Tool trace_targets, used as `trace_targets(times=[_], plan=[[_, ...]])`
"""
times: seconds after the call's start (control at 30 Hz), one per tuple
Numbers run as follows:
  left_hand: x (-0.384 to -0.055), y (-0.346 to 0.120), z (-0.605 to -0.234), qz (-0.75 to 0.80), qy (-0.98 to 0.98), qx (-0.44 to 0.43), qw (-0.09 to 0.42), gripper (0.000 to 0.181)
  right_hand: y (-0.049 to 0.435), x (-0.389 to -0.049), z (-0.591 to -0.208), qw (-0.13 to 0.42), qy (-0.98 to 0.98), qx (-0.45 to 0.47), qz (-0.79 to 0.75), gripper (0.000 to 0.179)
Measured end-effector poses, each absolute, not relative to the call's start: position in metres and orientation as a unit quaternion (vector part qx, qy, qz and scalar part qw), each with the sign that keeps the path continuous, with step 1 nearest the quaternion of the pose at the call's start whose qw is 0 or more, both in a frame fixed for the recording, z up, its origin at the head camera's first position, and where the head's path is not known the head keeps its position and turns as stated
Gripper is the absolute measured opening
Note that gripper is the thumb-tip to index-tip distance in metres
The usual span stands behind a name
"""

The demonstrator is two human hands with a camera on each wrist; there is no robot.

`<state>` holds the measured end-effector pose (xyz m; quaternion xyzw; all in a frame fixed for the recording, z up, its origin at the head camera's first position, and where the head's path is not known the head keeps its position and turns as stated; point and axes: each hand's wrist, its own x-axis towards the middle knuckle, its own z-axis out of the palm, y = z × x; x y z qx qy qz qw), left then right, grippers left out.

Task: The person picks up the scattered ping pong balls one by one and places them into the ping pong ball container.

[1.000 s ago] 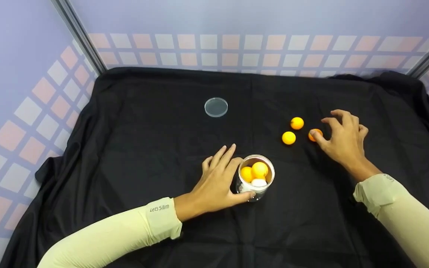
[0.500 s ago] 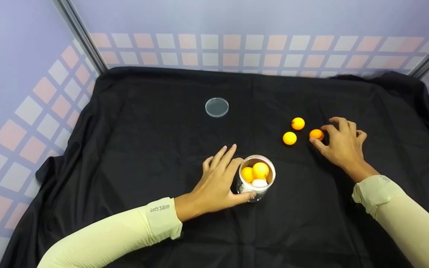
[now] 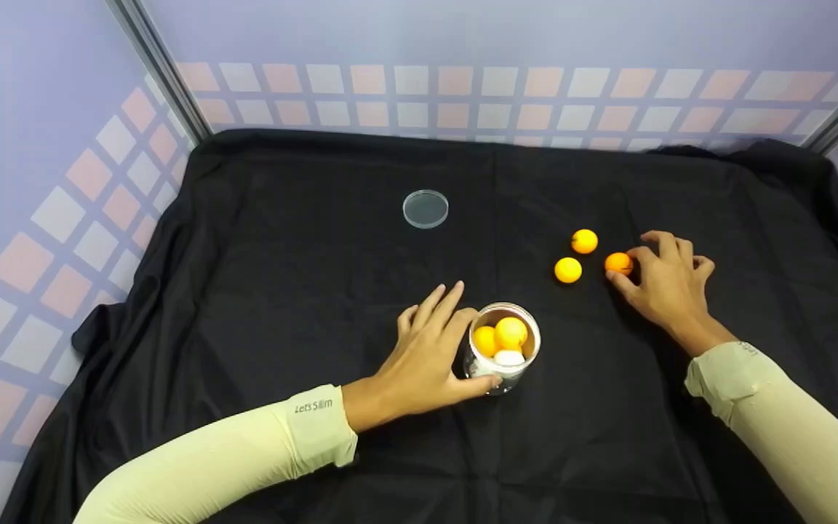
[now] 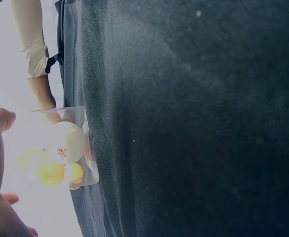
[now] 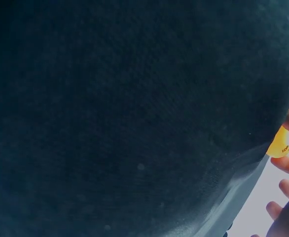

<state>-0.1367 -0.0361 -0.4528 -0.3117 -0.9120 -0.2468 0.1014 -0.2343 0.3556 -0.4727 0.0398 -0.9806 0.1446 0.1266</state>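
A clear jar (image 3: 504,372) stands upright on the black cloth, with orange and white ping-pong balls inside. My left hand (image 3: 423,356) holds it from the left, thumb at the near side and index finger by the rim, the other fingers spread out. In the left wrist view a white ball (image 4: 68,143) shows through the jar wall. To the right, my right hand (image 3: 670,284) pinches an orange ping-pong ball (image 3: 618,263) between thumb and index finger. In the right wrist view that ball (image 5: 278,144) shows between the fingertips.
Two more orange balls, a farther one (image 3: 584,241) and a nearer one (image 3: 568,270), lie just left of the right hand. A round clear lid (image 3: 425,209) lies farther back on the black cloth (image 3: 302,218). Tiled-pattern panels (image 3: 463,94) stand behind the table.
My right hand has come down and slightly toward me, and its index finger has closed in on the orange ball against the thumb. The left hand and jar have stayed in place.
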Motion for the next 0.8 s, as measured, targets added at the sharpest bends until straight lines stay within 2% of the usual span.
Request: trace_targets(times=[0.57,0.8], plan=[[-0.137,-0.035,-0.453,-0.243,-0.914,-0.308,0.098,0.074,0.356,-0.231,-0.468,0.138,-0.978,0.038,0.152,0.051],[-0.137,-0.035,-0.452,-0.246,-0.911,-0.314,0.105,0.073,0.342,-0.223,-0.452,0.187,-0.965,0.055,0.175,0.051]])
